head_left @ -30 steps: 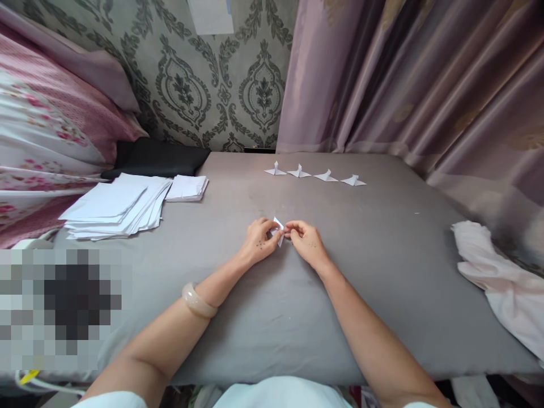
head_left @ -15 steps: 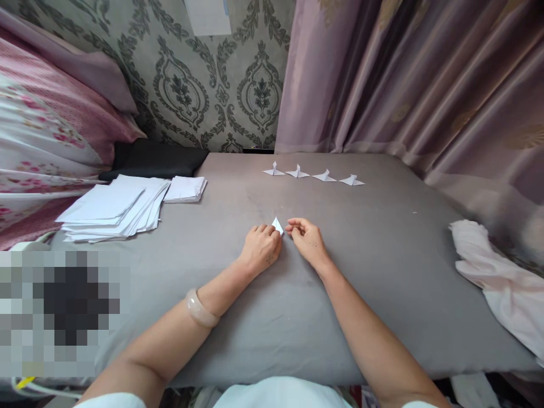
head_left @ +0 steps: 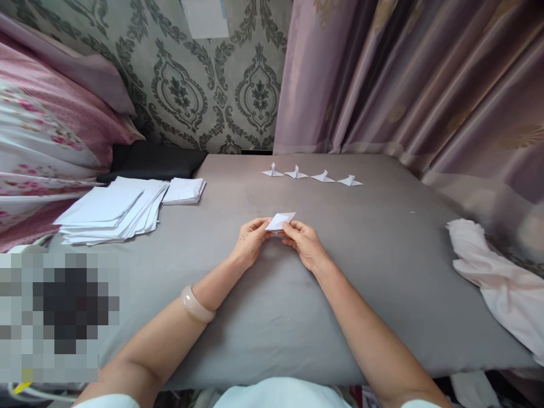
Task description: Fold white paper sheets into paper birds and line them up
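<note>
Between my hands is a small folded piece of white paper (head_left: 281, 220), roughly diamond-shaped, tilted with one point toward the upper right. My left hand (head_left: 251, 241) pinches its left corner with the thumb on top. On the lower right edge, my right hand (head_left: 304, 242) grips it with thumb and fingers. Both hands are closed on the paper above the grey cloth (head_left: 272, 306); the fingers under it are partly hidden. Farther back stand several folded paper birds in a row, among them the leftmost paper bird (head_left: 272, 171) and the rightmost paper bird (head_left: 350, 181).
To the left lie a large stack of white paper (head_left: 102, 212) and a smaller paper stack (head_left: 183, 191). A black flat item (head_left: 155, 161) is behind them. Crumpled white fabric (head_left: 488, 272) rests at the right edge, and purple curtains (head_left: 361, 73) hang behind.
My left hand has turned from lying over the paper on the cloth to pinching its side. The paper has been lifted and turned, and my right hand has taken hold of it.
</note>
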